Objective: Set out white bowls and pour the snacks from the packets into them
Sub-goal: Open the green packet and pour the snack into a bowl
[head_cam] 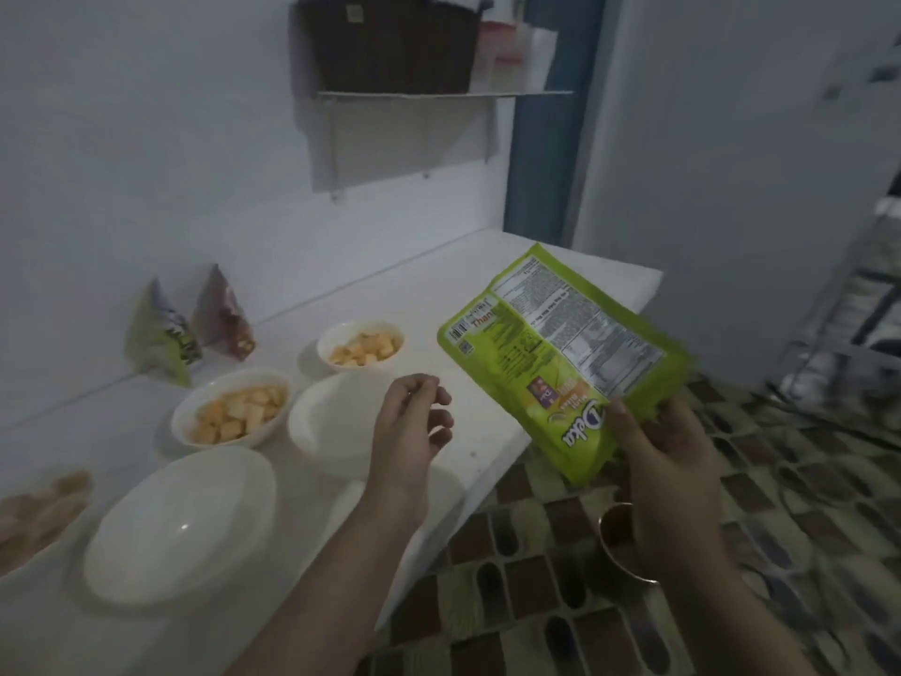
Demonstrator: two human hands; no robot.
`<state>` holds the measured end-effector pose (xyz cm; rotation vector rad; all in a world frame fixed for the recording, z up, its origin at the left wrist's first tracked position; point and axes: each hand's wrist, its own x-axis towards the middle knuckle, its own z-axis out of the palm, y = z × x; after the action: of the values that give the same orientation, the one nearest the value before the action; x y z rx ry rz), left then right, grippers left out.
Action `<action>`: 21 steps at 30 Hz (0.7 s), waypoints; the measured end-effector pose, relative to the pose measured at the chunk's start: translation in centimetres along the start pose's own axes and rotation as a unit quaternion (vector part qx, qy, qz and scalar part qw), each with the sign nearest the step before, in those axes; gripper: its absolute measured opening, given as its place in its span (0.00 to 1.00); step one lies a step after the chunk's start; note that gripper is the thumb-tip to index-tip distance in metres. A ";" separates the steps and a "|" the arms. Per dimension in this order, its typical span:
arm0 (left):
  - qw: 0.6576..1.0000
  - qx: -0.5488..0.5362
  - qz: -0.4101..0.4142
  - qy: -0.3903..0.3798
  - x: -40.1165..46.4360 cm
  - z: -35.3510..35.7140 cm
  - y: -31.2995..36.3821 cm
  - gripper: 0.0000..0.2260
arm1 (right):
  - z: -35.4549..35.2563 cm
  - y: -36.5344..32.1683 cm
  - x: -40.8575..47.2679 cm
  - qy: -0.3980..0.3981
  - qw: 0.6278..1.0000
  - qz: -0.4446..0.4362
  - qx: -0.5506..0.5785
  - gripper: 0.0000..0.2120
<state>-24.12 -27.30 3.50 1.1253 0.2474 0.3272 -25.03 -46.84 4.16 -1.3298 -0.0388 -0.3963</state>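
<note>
The right hand [668, 461] grips a green snack packet [560, 353] above the white table's [487, 295] edge. The left hand [409, 422] hovers loosely curled, holding nothing, beside an empty white bowl [331, 422]. Two bowls [229, 407] hold orange cubes.

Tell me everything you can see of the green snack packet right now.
The green snack packet is a flat, glossy plastic pouch, lime green, with its printed back facing the camera: a barcode, blocks of small text, a nutrition table and an upside-down "Deka" logo. It is held tilted in the air over the right edge of the white counter, one end pointing toward the wall. The right hand pinches it near the logo end. The left hand is beside it, not touching. Whether it is opened cannot be told.
</note>
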 end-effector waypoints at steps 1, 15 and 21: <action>1.000 0.012 -0.014 -0.025 0.5 2.2 -1.3 0.06 | -2.0 0.2 0.8 0.030 1.000 -0.001 -0.006 0.09; 0.957 0.148 -0.141 -0.206 5.7 20.0 -18.7 0.08 | -21.2 7.8 9.2 0.310 0.941 0.089 -0.101 0.10; 0.926 0.222 -0.174 -0.250 10.2 26.5 -25.6 0.07 | -26.5 14.4 15.2 0.328 0.912 0.163 -0.183 0.10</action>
<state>-1.86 -55.71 -9.16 1.5404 0.0627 -0.3547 -11.70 -73.33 -12.06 -1.4742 0.8472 -0.5631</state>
